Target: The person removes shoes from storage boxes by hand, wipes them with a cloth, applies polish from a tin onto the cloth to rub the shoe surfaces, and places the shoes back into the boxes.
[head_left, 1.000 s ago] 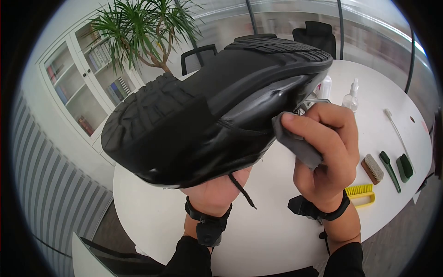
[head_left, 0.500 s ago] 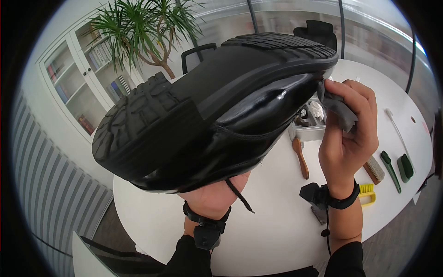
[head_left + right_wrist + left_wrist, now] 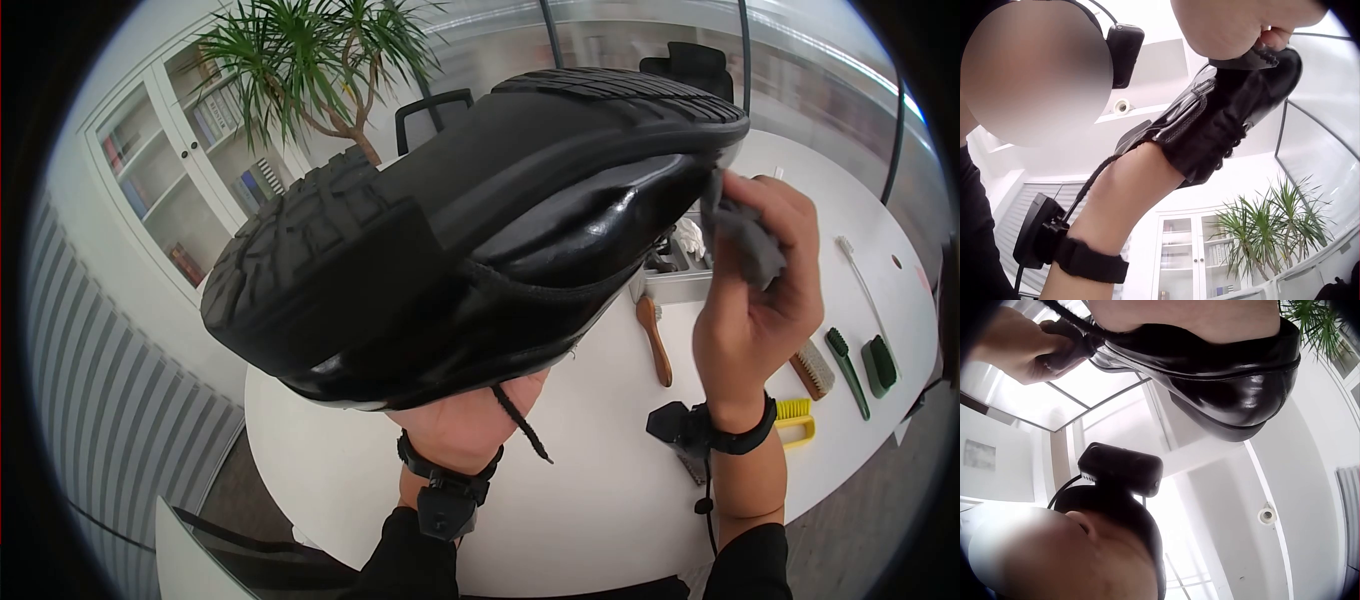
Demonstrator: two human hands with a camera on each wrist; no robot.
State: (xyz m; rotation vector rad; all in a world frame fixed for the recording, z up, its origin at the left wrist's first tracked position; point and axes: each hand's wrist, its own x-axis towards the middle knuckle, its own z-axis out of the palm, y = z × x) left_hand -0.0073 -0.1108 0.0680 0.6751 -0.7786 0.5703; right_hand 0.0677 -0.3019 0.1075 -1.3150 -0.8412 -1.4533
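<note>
A glossy black lace-up shoe (image 3: 600, 220) is held up sole-first over the table, its toe toward the upper right. My left hand (image 3: 465, 425) bears it from below; in the right wrist view the left forearm (image 3: 1129, 187) runs into the shoe's opening, which hides the fingers. A loose lace (image 3: 522, 425) dangles beside the palm. With thumb and fingers, my right hand (image 3: 765, 310) pinches a crumpled grey cloth (image 3: 748, 245) right at the toe. The cloth (image 3: 1247, 60) also overlaps the front of the upper in the right wrist view.
On the white table (image 3: 590, 500) lie a wooden-handled brush (image 3: 655, 340), a pale-bristled wooden brush (image 3: 812, 370), two green brushes (image 3: 848, 372), a yellow brush (image 3: 797, 425) and a thin white-tipped stick (image 3: 865, 285). A compartmented tray (image 3: 680, 289) stands partly behind the shoe. Chairs and a plant (image 3: 330, 70) are beyond.
My right hand has carried the cloth from the shoe's side up and right to the toe, then stayed about there. The shoe has shifted slightly, its toe farther right.
</note>
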